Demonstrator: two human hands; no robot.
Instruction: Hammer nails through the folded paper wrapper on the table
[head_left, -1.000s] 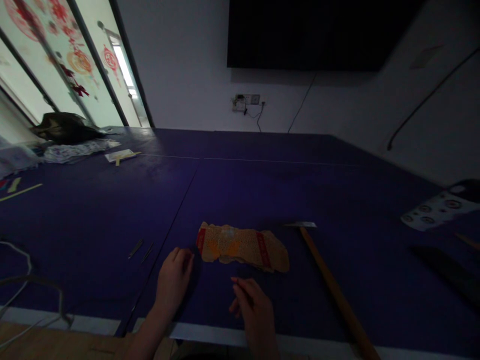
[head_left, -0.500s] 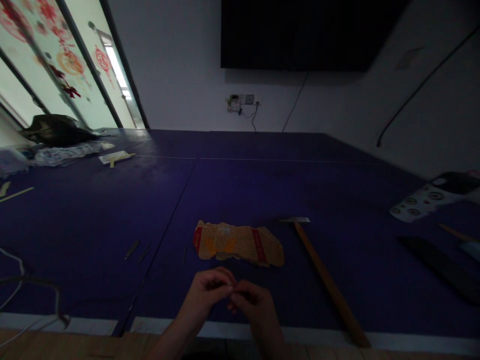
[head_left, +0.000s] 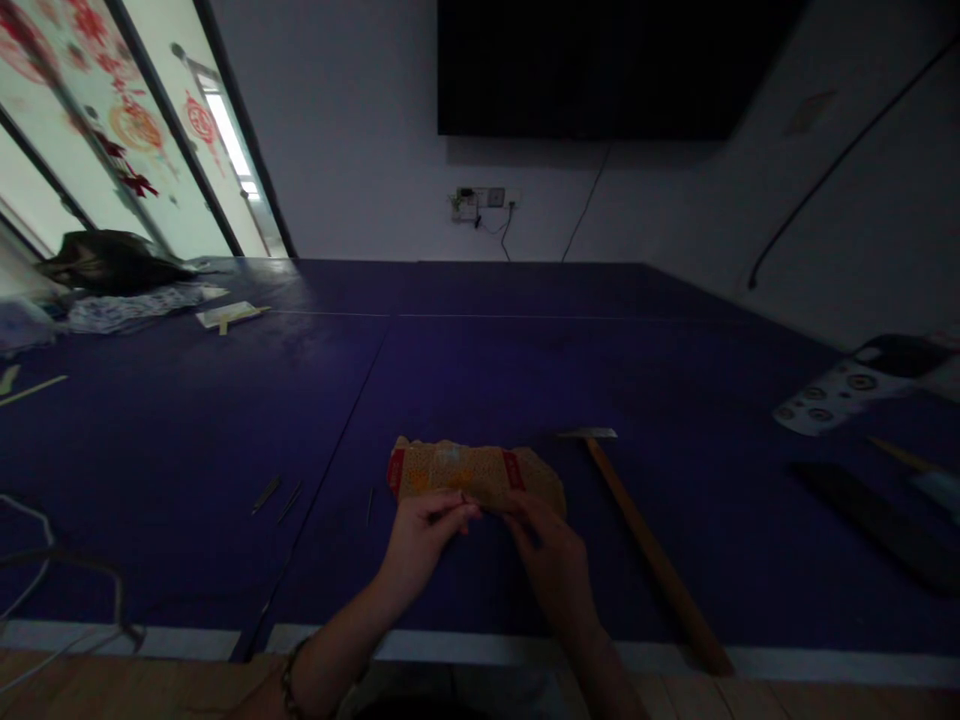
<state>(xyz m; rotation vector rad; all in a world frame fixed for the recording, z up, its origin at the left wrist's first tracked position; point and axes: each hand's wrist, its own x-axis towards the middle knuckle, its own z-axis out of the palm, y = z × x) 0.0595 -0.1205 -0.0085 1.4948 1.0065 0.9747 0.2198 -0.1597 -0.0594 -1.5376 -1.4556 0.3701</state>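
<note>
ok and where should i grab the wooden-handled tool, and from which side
Probably by the nearer half of its wooden handle, with the right hand coming from above: the long, slim shaft slants down to the table's near edge, while the metal head lies at the far end.

Single view from the wearer's head, facing forward and down across a purple table (head_left: 525,370), left hand (head_left: 415,535) and right hand (head_left: 553,560) near, wall (head_left: 345,130) beyond
</note>
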